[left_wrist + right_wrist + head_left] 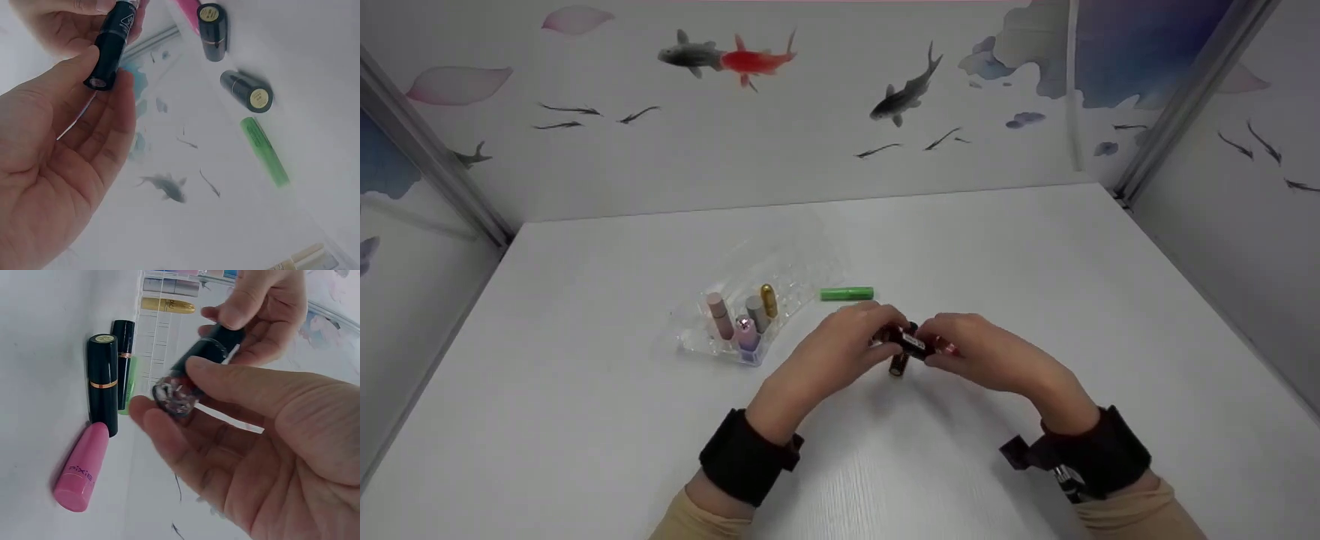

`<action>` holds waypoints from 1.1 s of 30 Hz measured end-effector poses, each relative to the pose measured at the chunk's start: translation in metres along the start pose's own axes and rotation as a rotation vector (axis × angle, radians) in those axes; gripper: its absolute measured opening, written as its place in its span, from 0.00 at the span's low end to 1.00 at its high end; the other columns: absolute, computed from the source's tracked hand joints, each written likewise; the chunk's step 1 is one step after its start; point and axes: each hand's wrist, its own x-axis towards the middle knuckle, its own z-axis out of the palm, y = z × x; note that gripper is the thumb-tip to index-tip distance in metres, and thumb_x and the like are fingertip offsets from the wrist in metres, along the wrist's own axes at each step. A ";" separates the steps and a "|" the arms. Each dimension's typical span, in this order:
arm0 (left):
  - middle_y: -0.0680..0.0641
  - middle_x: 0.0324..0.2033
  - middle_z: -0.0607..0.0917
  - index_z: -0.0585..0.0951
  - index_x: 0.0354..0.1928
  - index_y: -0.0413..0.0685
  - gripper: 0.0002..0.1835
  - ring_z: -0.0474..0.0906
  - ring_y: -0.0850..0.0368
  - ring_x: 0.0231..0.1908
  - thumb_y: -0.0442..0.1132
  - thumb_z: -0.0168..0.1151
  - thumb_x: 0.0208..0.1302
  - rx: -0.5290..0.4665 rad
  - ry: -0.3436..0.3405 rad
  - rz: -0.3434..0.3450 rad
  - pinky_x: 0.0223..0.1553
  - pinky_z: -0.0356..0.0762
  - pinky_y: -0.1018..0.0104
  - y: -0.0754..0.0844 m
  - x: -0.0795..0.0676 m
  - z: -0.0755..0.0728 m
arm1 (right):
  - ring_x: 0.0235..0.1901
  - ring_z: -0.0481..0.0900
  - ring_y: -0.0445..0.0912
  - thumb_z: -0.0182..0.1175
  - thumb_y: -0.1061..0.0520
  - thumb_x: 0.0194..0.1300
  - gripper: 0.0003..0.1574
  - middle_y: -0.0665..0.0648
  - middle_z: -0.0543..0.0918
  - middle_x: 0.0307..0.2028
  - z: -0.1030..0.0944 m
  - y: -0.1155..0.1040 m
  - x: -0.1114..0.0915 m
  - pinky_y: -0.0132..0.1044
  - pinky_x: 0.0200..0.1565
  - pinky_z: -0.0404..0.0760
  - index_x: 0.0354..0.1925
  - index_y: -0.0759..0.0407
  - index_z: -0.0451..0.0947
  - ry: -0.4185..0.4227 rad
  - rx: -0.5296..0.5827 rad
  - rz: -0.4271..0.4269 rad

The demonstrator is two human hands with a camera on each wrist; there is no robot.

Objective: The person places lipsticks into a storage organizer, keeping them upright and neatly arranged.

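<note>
Both hands hold one dark lipstick tube (913, 343) between them. My left hand (847, 337) pinches its black end, which carries a small printed label in the left wrist view. My right hand (986, 349) grips the other end, a clear faceted cap (175, 395) with reddish glints, between thumb and fingers. On the table below the hands lie two black lipsticks with gold bands, one nearer (103, 402) and one behind it (124, 343). A pink tube (83, 467) with dark lettering touches the nearer one in the right wrist view.
A green tube (847, 293) lies beyond my left hand. Left of it stands a clear compartmented organizer (799, 285) holding several upright tubes, among them a pinkish one (720, 315), a gold one (769, 300) and a purple one (747, 334). Printed panels enclose the white table.
</note>
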 end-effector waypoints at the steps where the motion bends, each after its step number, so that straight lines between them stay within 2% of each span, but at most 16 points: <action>1: 0.49 0.46 0.87 0.80 0.53 0.47 0.13 0.84 0.58 0.47 0.37 0.65 0.68 -0.029 0.034 0.008 0.49 0.82 0.65 -0.002 0.000 -0.003 | 0.42 0.83 0.45 0.62 0.63 0.68 0.13 0.53 0.86 0.43 0.001 0.000 0.002 0.38 0.45 0.82 0.51 0.60 0.80 0.033 0.010 -0.011; 5: 0.48 0.45 0.86 0.77 0.53 0.46 0.13 0.85 0.57 0.45 0.38 0.64 0.69 -0.099 0.167 0.040 0.46 0.83 0.67 -0.007 0.001 -0.009 | 0.46 0.85 0.47 0.61 0.63 0.69 0.16 0.55 0.86 0.47 0.007 -0.002 0.012 0.42 0.47 0.85 0.54 0.60 0.78 0.161 0.024 -0.054; 8: 0.46 0.44 0.86 0.77 0.52 0.44 0.13 0.86 0.57 0.44 0.37 0.64 0.68 -0.119 0.241 0.059 0.44 0.84 0.67 -0.010 0.002 -0.012 | 0.42 0.85 0.46 0.62 0.63 0.68 0.17 0.54 0.87 0.46 0.012 -0.006 0.019 0.40 0.44 0.85 0.55 0.59 0.78 0.245 0.034 -0.060; 12: 0.46 0.42 0.87 0.79 0.50 0.43 0.12 0.86 0.56 0.43 0.37 0.65 0.67 -0.124 0.310 0.081 0.42 0.85 0.64 -0.013 0.002 -0.017 | 0.39 0.87 0.44 0.63 0.63 0.68 0.18 0.55 0.88 0.45 0.018 -0.012 0.026 0.36 0.41 0.86 0.56 0.59 0.77 0.321 0.080 -0.074; 15: 0.47 0.42 0.87 0.80 0.49 0.44 0.12 0.86 0.57 0.42 0.37 0.66 0.66 -0.113 0.343 0.086 0.42 0.85 0.67 -0.014 0.000 -0.021 | 0.41 0.88 0.44 0.63 0.63 0.68 0.18 0.54 0.88 0.46 0.022 -0.016 0.031 0.36 0.41 0.87 0.55 0.57 0.77 0.351 0.129 -0.091; 20: 0.48 0.43 0.87 0.81 0.50 0.46 0.12 0.86 0.58 0.43 0.36 0.66 0.66 -0.107 0.352 0.068 0.42 0.84 0.71 -0.016 -0.004 -0.029 | 0.43 0.88 0.44 0.63 0.62 0.68 0.18 0.54 0.89 0.45 0.025 -0.020 0.038 0.37 0.40 0.86 0.55 0.56 0.77 0.385 0.174 -0.097; 26: 0.47 0.47 0.86 0.78 0.55 0.46 0.16 0.87 0.57 0.45 0.33 0.65 0.66 -0.100 0.300 0.020 0.44 0.84 0.71 -0.018 -0.006 -0.035 | 0.44 0.89 0.47 0.62 0.63 0.69 0.21 0.57 0.89 0.46 0.026 -0.025 0.044 0.37 0.41 0.87 0.59 0.57 0.75 0.388 0.228 -0.090; 33: 0.47 0.52 0.86 0.74 0.59 0.50 0.18 0.87 0.56 0.46 0.36 0.62 0.69 -0.093 0.274 -0.035 0.46 0.84 0.68 -0.019 -0.010 -0.043 | 0.46 0.88 0.48 0.61 0.61 0.70 0.24 0.57 0.89 0.47 0.029 -0.033 0.051 0.42 0.43 0.86 0.63 0.56 0.72 0.403 0.247 -0.083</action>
